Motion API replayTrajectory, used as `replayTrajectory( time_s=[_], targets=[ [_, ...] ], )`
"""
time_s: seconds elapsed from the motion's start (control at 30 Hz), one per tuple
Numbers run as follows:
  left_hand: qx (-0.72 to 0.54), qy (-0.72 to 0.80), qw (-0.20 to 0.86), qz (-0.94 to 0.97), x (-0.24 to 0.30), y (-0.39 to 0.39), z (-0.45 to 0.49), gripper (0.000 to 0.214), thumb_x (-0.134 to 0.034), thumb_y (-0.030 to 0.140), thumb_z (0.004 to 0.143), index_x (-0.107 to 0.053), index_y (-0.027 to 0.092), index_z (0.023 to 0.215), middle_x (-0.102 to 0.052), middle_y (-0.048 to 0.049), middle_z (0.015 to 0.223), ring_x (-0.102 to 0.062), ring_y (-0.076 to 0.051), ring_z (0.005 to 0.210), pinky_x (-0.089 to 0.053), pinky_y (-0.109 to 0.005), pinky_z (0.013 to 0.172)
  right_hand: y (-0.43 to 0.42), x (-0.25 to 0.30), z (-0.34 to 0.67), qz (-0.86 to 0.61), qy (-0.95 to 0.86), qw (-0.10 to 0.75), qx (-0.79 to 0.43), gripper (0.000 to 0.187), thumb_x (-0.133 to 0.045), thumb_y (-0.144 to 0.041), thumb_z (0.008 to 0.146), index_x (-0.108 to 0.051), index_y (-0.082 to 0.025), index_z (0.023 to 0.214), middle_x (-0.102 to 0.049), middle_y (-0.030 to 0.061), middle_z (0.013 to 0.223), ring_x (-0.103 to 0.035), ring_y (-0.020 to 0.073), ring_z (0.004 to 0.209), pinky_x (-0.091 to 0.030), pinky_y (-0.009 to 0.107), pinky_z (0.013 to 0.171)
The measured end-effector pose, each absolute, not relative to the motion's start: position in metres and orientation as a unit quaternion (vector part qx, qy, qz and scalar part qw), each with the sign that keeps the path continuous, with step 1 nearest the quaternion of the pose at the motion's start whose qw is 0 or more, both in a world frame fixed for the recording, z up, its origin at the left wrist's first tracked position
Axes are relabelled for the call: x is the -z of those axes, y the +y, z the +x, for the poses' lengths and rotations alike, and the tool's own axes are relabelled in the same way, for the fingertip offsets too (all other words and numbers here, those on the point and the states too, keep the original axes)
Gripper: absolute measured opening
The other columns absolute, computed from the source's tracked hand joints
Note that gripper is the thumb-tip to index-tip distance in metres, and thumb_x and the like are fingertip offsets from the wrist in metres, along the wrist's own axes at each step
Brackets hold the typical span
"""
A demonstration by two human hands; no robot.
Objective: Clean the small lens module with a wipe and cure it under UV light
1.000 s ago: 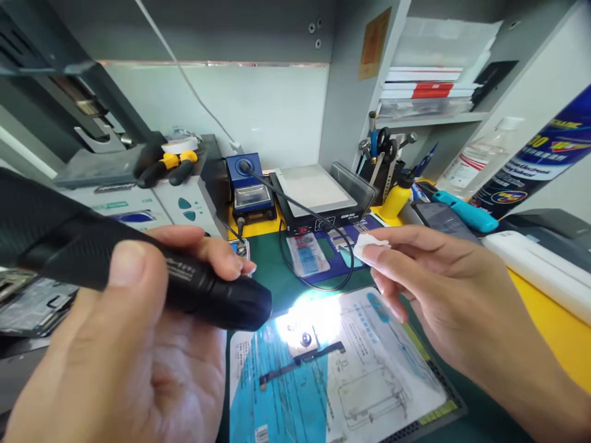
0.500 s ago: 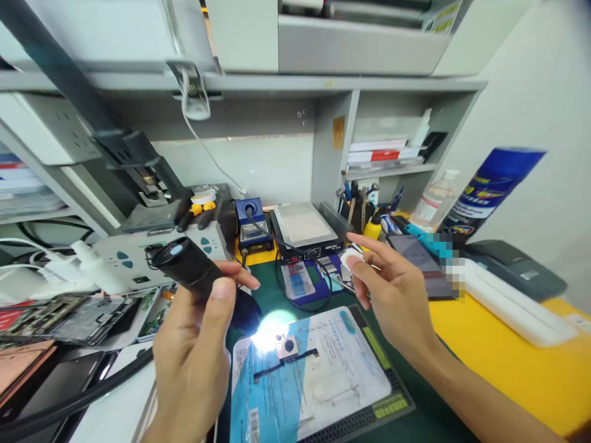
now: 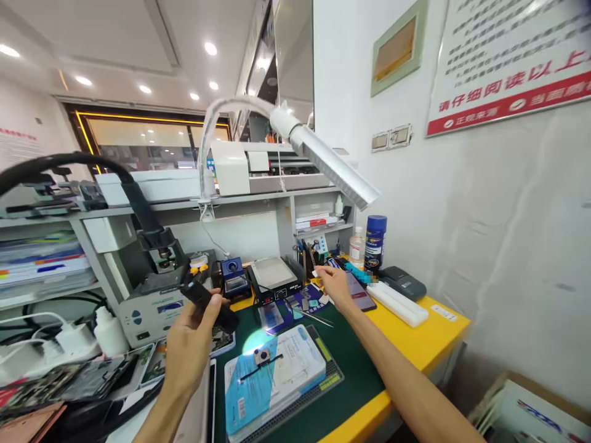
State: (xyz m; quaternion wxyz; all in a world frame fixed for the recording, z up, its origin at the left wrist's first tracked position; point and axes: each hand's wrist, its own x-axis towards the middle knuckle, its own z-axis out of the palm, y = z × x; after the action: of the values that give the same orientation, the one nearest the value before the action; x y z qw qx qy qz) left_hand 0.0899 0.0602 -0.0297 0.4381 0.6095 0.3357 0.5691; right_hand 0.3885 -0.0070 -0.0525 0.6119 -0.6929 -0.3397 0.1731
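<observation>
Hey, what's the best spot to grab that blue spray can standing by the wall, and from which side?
Wrap a hand around the blue spray can's round body, probably coming from the front. It stands upright, with the wall behind it and a clear bottle close on its left.

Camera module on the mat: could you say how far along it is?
Done: the module lies loose on the printed sheet. In hand: left hand shines a black torch near it; right hand holds a white wad away. Left: wad not yet on it.
</observation>
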Motion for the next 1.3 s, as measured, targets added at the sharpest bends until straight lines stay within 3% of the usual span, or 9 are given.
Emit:
replayTrajectory(
  time_s=[0.23, 0.53, 0.67, 0.8, 0.9, 0.97, 1.13, 1.3],
  targets=[
    [-0.547, 0.321, 0.488, 0.6, 0.045, 0.062, 0.074, 0.051, -0.072, 0.057, 0.078, -0.068, 0.018, 0.112, -0.071, -0.0055, 0.102, -0.061, -0.024, 0.105, -0.046, -0.031, 0.089, -0.008, 0.056, 0.398, -0.723, -0.372, 0.548, -0.194, 0.029, -0.06, -0.034, 0.096, -0.061, -0.014, 0.117, -0.065, 0.0075, 0.11, -0.066, 0.0185, 0.089, -0.058, 0.036, 0.075],
    [-0.513, 0.304, 0.528, 0.605, 0.049, 0.068, 0.079, 0.041, -0.06, 0.046, 0.092, -0.061, 0.013, 0.116, -0.067, -0.0097, 0.11, -0.065, -0.022, 0.101, -0.052, -0.044, 0.092, -0.012, 0.06, 0.414, -0.755, -0.38, 0.531, -0.056, 0.032, -0.059, -0.035, 0.096, -0.059, -0.015, 0.121, -0.062, 0.0093, 0.118, -0.063, 0.0221, 0.1, -0.055, 0.042, 0.086],
    [-0.491, 0.323, 0.456, 0.669, 0.047, 0.061, 0.08, 0.039, -0.066, 0.043, 0.089, -0.063, 0.014, 0.115, -0.067, -0.0092, 0.111, -0.064, -0.024, 0.102, -0.052, -0.046, 0.092, -0.013, 0.057, 0.405, -0.72, -0.434, 0.539, -0.055, 0.025, -0.059, -0.036, 0.096, -0.063, -0.014, 0.108, -0.066, 0.0061, 0.105, -0.065, 0.019, 0.09, -0.055, 0.038, 0.08],
    [-0.484, 0.302, 0.318, 0.757, 0.042, 0.044, 0.091, 0.035, -0.067, 0.044, 0.088, -0.064, 0.014, 0.105, -0.067, -0.0053, 0.098, -0.064, -0.02, 0.087, -0.052, -0.039, 0.082, -0.023, 0.041, 0.358, -0.63, -0.527, 0.564, -0.082, 0.028, -0.058, -0.04, 0.096, -0.066, -0.014, 0.097, -0.067, 0.0038, 0.093, -0.065, 0.0174, 0.083, -0.054, 0.037, 0.079],
    [-0.48, 0.27, 0.219, 0.806, 0.037, 0.036, 0.102, 0.031, -0.062, 0.045, 0.091, -0.063, 0.014, 0.097, -0.063, -0.0033, 0.089, -0.06, -0.017, 0.079, -0.051, -0.036, 0.077, -0.031, 0.022, 0.308, -0.532, -0.606, 0.581, -0.115, 0.033, -0.055, -0.043, 0.097, -0.066, -0.015, 0.111, -0.067, 0.0079, 0.111, -0.064, 0.0202, 0.1, -0.052, 0.039, 0.087],
    [-0.475, 0.258, 0.172, 0.824, 0.032, 0.035, 0.107, 0.03, -0.06, 0.044, 0.092, -0.061, 0.015, 0.091, -0.06, -0.0025, 0.085, -0.058, -0.016, 0.077, -0.05, -0.034, 0.074, -0.031, 0.01, 0.279, -0.481, -0.642, 0.577, -0.153, 0.036, -0.048, -0.045, 0.1, -0.067, -0.016, 0.109, -0.066, 0.0082, 0.116, -0.062, 0.0194, 0.106, -0.05, 0.039, 0.092],
    [-0.44, 0.233, 0.113, 0.86, 0.006, 0.041, 0.107, 0.026, -0.059, 0.041, 0.093, -0.06, 0.015, 0.089, -0.059, -0.0013, 0.082, -0.057, -0.014, 0.071, -0.05, -0.031, 0.069, -0.013, -0.009, 0.249, -0.454, -0.643, 0.572, -0.231, 0.035, -0.051, -0.044, 0.099, -0.066, -0.013, 0.095, -0.068, 0.0042, 0.091, -0.066, 0.0174, 0.083, -0.055, 0.036, 0.076],
    [-0.4, 0.227, 0.107, 0.881, -0.035, 0.049, 0.099, 0.031, -0.062, 0.044, 0.091, -0.06, 0.013, 0.084, -0.056, 0.0013, 0.073, -0.055, -0.013, 0.065, -0.05, -0.029, 0.064, 0.002, -0.035, 0.25, -0.465, -0.616, 0.576, -0.268, 0.029, -0.058, -0.039, 0.096, -0.064, -0.013, 0.108, -0.067, 0.0054, 0.102, -0.066, 0.0174, 0.083, -0.056, 0.034, 0.073]
  ],
)
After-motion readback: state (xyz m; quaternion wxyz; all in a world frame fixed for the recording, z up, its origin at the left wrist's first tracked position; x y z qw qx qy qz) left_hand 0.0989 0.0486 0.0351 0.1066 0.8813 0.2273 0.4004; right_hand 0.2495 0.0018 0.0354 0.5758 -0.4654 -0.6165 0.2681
